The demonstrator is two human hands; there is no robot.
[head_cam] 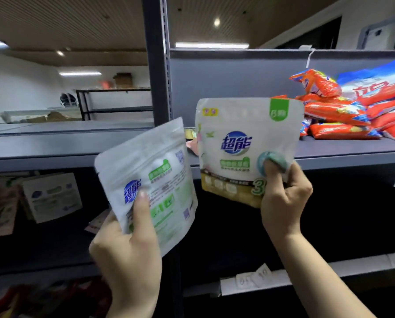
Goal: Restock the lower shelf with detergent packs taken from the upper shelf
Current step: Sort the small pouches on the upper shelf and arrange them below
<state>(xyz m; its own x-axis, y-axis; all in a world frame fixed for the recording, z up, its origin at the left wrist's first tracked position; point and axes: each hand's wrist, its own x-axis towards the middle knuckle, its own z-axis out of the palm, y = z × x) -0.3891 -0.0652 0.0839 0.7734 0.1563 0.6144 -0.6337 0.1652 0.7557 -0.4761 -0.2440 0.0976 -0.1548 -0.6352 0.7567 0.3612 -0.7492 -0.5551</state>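
1. Pack one [153, 191], a white stand-up pouch, is gripped low down by the left hand [127, 246], thumb pressed across its printed back, fingers [142, 203] curled round it. It tilts to the right, in front of the dark bay below the upper shelf [329, 154].
2. Pack two [244, 148], front face toward the camera, is upright in the right hand [283, 198], which pinches its lower right corner, thumb over the round window. It hangs in front of the upper shelf's edge, not resting on it.
3. Holding each pouch by its bottom edge leaves the faces readable and, I judge, lets both be set down base first on the lower shelf [352, 267].
4. Count of detergent pouches in hand: two, one per hand. Neither has yet reached the lower shelf, so the carry looks midway.
5. In the left bay, one more white pack [52, 196] of similar print stands well apart from the hands; other items beside it are too blurred to name or count.
6. On the upper shelf to the right lies a heap of orange and blue bags [352, 111], stacked flat, at least six; the exact number cannot be told.
7. A grey upright post [156, 65] divides the two bays, and paper price labels [254, 281] cling to the lower shelf's front edge.
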